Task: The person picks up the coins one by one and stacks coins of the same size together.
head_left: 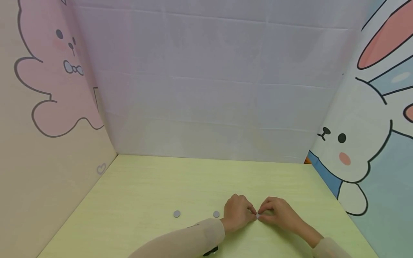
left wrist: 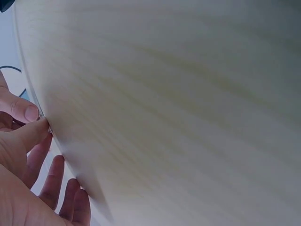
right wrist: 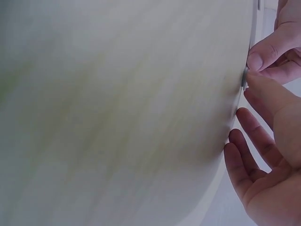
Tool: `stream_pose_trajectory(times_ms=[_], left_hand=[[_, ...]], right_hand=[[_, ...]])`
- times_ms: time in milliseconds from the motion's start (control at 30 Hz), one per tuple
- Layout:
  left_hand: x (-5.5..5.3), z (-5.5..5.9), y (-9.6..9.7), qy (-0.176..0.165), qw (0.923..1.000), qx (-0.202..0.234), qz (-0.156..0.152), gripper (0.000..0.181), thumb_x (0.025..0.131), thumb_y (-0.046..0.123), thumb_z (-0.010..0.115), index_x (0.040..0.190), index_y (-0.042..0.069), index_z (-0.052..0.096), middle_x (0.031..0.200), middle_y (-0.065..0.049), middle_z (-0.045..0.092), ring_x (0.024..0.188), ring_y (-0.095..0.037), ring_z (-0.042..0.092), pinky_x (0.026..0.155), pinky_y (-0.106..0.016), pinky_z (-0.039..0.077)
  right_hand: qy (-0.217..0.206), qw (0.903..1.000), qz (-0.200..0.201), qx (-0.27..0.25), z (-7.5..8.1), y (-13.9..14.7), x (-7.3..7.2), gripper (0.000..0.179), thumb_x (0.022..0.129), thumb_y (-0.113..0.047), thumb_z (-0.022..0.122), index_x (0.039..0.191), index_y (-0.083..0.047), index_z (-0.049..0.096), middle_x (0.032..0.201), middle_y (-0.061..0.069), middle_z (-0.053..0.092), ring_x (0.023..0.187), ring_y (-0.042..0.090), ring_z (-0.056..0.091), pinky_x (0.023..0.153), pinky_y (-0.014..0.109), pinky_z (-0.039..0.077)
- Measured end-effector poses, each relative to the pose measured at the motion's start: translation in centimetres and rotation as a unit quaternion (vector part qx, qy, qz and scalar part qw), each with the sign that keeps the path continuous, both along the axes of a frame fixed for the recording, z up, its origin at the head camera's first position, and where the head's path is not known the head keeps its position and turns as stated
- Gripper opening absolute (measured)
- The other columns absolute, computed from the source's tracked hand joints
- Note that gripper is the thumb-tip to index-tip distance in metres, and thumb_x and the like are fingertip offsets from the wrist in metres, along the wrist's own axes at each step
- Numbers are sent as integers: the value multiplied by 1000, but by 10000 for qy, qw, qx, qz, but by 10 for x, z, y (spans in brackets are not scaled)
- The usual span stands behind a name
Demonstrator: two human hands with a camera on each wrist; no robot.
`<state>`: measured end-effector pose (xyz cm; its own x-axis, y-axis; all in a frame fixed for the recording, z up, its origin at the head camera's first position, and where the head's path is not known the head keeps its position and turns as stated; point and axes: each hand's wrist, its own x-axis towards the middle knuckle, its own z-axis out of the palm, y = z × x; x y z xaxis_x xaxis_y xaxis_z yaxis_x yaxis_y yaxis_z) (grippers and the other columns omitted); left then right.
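Note:
Fingertips of both hands meet at a small grey disc on the pale yellow table. My left hand pinches its left side between thumb and index finger; my right hand pinches the right side the same way. In the right wrist view a thin grey edge of the disc shows beside the thumb tips, and most of it is hidden. The other fingers of the right hand rest loosely bent at the table surface. Left of the hands lie two more flat grey discs, one near and one farther off.
A whitish sheet stands as a wall behind the table. Side panels flank it, with a pink bear picture at left and a white rabbit picture at right. A dark item shows under the left sleeve.

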<state>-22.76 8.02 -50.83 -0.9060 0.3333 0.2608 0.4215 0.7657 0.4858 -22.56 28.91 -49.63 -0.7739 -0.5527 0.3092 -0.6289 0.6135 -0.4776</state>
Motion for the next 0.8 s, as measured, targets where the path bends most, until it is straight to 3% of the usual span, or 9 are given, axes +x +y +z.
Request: stream_pose_trajectory(times_ms=[400,800], left_hand=[[5,12,-5,-136,9999,-53,-34,12,78,34,97,74,33,86,83,17,64,78,-3,47,67,-18,37],[2,6,-5,-56,9999,34,-133,12,77,34,98,75,32,86,84,17,66,79,-4,50,68,-18,39]], right_hand=[[-21,10000,-21,35,4,2,1,7,87,-19,90,90,-20,84,94,-8,72,86,10,67,75,29,56],[134,9999,-22,80,1,0,1,9,86,-16,91,87,-22,84,92,-11,71,85,7,66,74,29,56]])
